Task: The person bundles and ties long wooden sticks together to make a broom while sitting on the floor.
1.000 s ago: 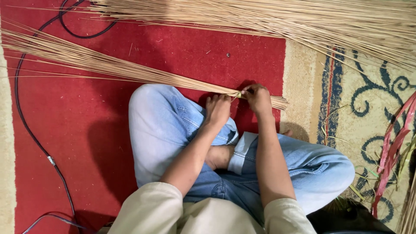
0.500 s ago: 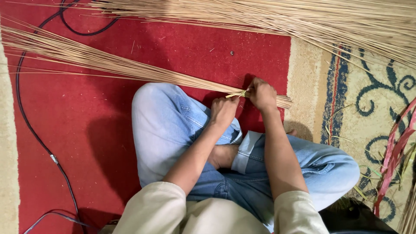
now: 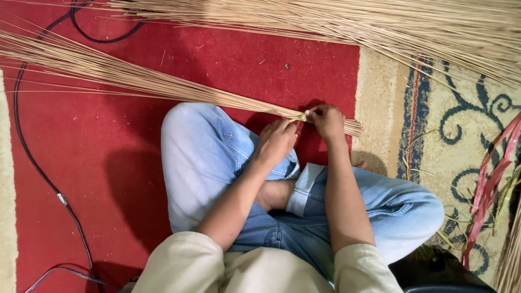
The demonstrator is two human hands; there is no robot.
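Above the person's knee, the stick bundle (image 3: 163, 84) runs lengthwise from upper left down to lower right. Left hand (image 3: 275, 142) and right hand (image 3: 327, 120) pinch it near its right end.

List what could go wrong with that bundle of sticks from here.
1. Both hands, left hand and right hand, pinch the bundle of thin sticks only near its short end; the long fanned-out part could splay or slip loose.
2. The stiff stick ends sit close to the right hand's fingers and might prick them.
3. The black cable lies under the fanned tips and may snag.
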